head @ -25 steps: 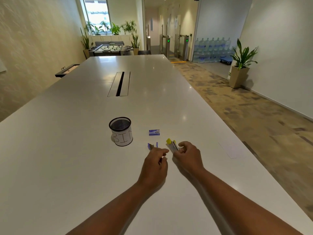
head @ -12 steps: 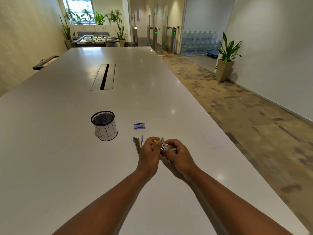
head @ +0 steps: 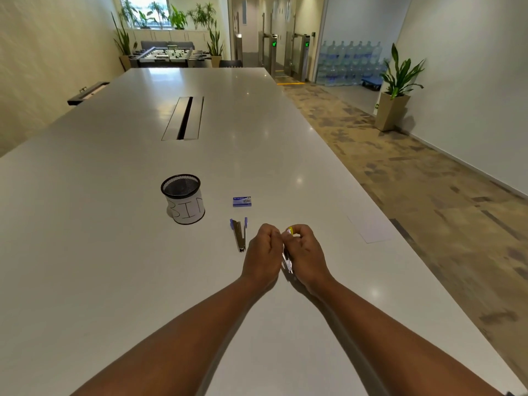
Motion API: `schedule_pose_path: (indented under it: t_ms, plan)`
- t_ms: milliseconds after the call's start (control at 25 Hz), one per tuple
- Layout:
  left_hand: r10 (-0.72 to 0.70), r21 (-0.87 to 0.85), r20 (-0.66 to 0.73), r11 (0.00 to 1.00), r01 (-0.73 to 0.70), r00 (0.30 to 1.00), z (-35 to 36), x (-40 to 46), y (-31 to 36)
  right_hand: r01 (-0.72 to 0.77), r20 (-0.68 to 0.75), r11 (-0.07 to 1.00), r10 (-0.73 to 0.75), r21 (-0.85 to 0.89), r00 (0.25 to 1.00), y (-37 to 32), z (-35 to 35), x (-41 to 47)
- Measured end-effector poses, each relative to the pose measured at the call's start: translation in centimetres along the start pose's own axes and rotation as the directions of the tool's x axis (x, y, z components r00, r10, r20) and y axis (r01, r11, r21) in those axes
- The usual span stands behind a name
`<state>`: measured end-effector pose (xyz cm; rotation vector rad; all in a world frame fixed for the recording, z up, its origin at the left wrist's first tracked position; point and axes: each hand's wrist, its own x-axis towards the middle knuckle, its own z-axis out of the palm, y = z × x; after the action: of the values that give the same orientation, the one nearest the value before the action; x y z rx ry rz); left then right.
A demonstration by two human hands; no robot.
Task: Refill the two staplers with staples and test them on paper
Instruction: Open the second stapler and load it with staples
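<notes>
From where I sit, a mesh cup (head: pixel 183 198) labelled BIN stands left of centre on the table (head: pixel 85 252). Right of it lies a small blue staple box (head: pixel 241 201), and nearer me a purple stapler (head: pixel 239 234) rests open on the tabletop. My left hand (head: pixel 264 251) and right hand (head: pixel 307 254) meet over the near middle, fingers curled closed around a yellow stapler (head: pixel 287 252). A sheet of paper (head: pixel 371 228) lies by the right edge.

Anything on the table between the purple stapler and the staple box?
Nothing: in the head view, bare table separates the purple stapler from the staple box.
</notes>
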<state>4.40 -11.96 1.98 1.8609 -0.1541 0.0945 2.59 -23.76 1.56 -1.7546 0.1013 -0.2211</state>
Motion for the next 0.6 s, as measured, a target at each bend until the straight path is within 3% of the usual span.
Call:
schedule_pose_path:
  t_ms: [120,280,600]
  plan:
    - [0.013,0.052,-0.015,0.999,-0.012,1.000,0.4,-0.2,0.3,0.018,-0.036,0.999,-0.017,0.039,0.999,-0.1,0.3,-0.2]
    - [-0.060,-0.022,-0.118,0.998,0.058,0.991,0.4,0.1,0.3,-0.053,-0.195,0.924,0.136,0.378,0.971,0.2,-0.3,0.3]
    - [-0.124,-0.375,-0.056,0.922,0.094,0.991,-0.2,0.8,-0.3,0.063,-0.315,0.907,0.079,0.417,0.946,-0.5,-0.8,-0.6]
